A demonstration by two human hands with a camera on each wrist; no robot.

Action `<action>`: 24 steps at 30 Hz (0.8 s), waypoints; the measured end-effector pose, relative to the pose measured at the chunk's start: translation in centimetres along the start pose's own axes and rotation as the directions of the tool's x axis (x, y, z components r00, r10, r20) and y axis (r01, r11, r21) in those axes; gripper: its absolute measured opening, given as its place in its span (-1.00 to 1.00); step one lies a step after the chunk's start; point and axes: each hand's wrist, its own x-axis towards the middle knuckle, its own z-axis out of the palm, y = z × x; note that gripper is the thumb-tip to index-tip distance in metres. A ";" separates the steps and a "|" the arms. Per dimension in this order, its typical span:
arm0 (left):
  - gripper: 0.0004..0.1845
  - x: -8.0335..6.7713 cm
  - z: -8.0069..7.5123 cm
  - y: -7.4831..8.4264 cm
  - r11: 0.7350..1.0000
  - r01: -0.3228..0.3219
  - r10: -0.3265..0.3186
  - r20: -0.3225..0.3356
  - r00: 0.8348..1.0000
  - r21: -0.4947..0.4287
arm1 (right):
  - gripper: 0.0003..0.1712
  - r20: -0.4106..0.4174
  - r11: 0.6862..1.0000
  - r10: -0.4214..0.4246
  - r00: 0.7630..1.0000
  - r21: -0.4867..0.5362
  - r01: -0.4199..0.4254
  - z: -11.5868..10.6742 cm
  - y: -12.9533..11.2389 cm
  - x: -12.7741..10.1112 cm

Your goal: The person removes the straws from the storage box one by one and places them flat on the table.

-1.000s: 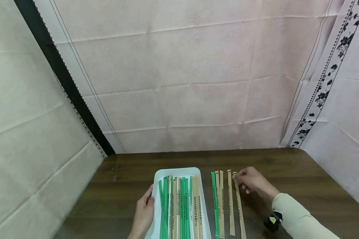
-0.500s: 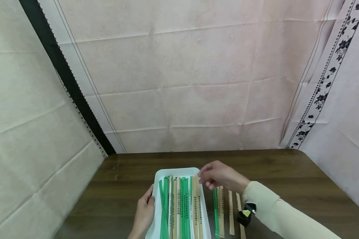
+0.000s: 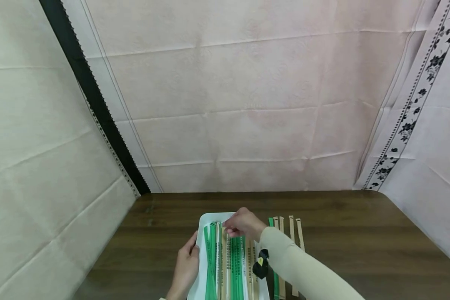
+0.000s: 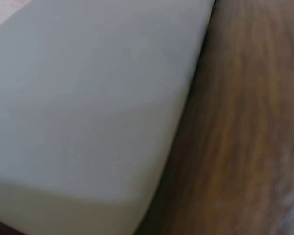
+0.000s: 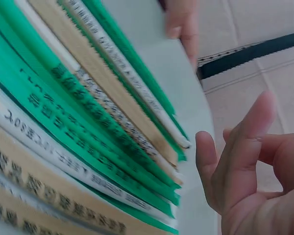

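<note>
Your left hand (image 3: 186,266) rests along the left rim of the white tray (image 3: 206,219), fingers laid straight against its edge with nothing curled round it; from the left wrist view you get only the pale tray wall (image 4: 88,112) pressed close to the lens beside the dark wood of the counter (image 4: 235,137). Inside the tray lie the wrapped chopsticks (image 3: 228,262), green sleeves and tan paper ones side by side, running lengthwise toward you. Your right hand (image 3: 243,223) hovers over the far end of that bundle, knuckles up, fingertips pointing down near the tops of the sleeves; from the head view you cannot tell whether they touch a sleeve. The right wrist view shows the grip loose, fingers (image 5: 245,147) slightly bent and spread with nothing between them, just off the ends of the green and tan sleeves (image 5: 88,127), and your left hand's fingertips (image 5: 183,24) at the tray's opposite rim. A black band with a yellow tag (image 3: 261,262) sits on your right wrist over the cream sleeve (image 3: 303,271). To the right of the tray, a short row of sleeves (image 3: 288,227), one green and the others tan, lies on the counter (image 3: 360,233), partly hidden by your forearm.
</note>
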 end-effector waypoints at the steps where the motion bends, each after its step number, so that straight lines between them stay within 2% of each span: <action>1: -0.45 0.0 0.0 0.0 1.000 -0.001 0.001 -0.001 1.000 0.000 | -0.72 -0.014 1.000 0.009 1.000 -0.002 -0.009 0.4 0.2 0.2; 8: -0.46 -0.1 0.0 -0.1 0.999 -0.049 0.049 -0.002 0.999 -0.006 | -0.82 -0.093 0.993 0.000 0.996 -0.121 -0.012 2.8 1.5 0.8; 11: -0.45 -0.1 -0.1 -0.2 0.999 -0.032 0.032 0.005 0.999 0.002 | -0.82 -0.130 0.983 -0.009 0.991 -0.181 -0.014 3.5 2.0 0.8; 14: -0.45 0.0 -0.1 -0.2 1.000 -0.016 0.016 0.009 1.000 0.017 | -0.81 -0.153 0.981 -0.017 0.988 -0.196 -0.014 4.0 2.3 0.9; 19: -0.45 0.0 -0.1 -0.3 1.000 -0.018 0.018 0.009 1.000 0.017 | -0.84 -0.151 0.985 -0.015 0.988 -0.172 -0.012 4.5 2.3 1.3; 24: -0.45 0.1 -0.1 -0.3 0.999 -0.034 0.034 0.007 0.999 0.017 | -0.74 -0.113 0.982 -0.022 0.993 -0.190 0.000 3.7 2.0 1.1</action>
